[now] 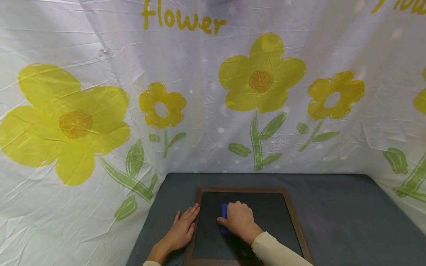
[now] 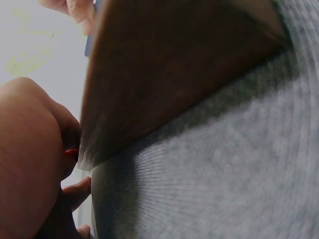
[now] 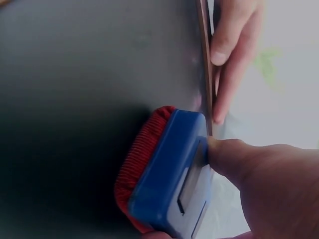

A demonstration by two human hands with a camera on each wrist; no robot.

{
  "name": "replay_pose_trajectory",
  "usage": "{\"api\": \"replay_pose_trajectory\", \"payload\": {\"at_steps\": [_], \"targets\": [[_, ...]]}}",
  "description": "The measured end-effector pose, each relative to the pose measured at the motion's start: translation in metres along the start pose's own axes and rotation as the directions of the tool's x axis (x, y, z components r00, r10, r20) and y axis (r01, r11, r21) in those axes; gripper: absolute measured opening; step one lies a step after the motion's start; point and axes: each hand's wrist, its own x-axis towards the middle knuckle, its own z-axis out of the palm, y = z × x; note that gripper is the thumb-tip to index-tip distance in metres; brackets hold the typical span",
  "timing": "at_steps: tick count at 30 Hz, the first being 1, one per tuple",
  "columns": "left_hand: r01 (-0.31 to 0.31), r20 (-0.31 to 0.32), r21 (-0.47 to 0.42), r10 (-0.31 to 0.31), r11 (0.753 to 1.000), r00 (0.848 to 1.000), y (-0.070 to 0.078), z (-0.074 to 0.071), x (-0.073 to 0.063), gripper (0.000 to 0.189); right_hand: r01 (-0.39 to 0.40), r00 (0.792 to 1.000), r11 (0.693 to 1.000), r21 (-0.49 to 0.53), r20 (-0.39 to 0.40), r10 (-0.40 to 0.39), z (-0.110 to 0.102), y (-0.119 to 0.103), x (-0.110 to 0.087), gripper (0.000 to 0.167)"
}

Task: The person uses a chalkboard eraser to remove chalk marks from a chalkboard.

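A blackboard [image 1: 269, 210] with a brown wooden frame [image 1: 243, 190] lies on the dark table. My right hand [image 1: 240, 221] grips a blue board eraser [image 1: 224, 210] over the left half of the board. Seen from the right wrist, the eraser's red ribbed pad [image 3: 142, 159] faces the dark surface, and the thumb lies along its blue body. On the left, my left hand [image 1: 181, 229] rests against the frame's left side, fingers stretched along it. The left wrist view shows the frame's brown outer edge [image 2: 149, 79] close up, with part of the left hand beside it.
The grey cloth-covered tabletop [image 1: 342, 214] stretches to the right of the board. Behind and to the left hangs a white curtain [image 1: 206, 111] printed with yellow flowers and green leaves. Light sleeves [image 1: 277, 249] cover the forearms.
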Motion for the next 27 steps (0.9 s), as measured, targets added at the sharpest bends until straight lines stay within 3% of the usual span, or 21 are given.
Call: {"api": "replay_pose_trajectory", "payload": {"at_steps": [11, 19, 27], "targets": [[0.001, -0.013, 0.01, 0.0, 1.0, 1.0, 0.0, 0.001, 0.0, 0.057, 0.065, 0.998, 0.997, -0.036, -0.013, -0.066, 0.008, -0.024, 0.007, 0.062], [-0.004, -0.013, 0.008, 0.004, 1.0, 1.0, 0.0, 0.001, 0.0, 0.057, 0.083, 0.996, 0.99, -0.11, 0.053, -0.078, 0.014, -0.035, 0.009, 0.067], [-0.009, -0.015, -0.008, 0.009, 1.0, 1.0, 0.0, 0.0, 0.0, 0.058, 0.15, 0.987, 0.987, -0.052, 0.07, -0.146, 0.014, -0.032, 0.007, 0.056]]}}
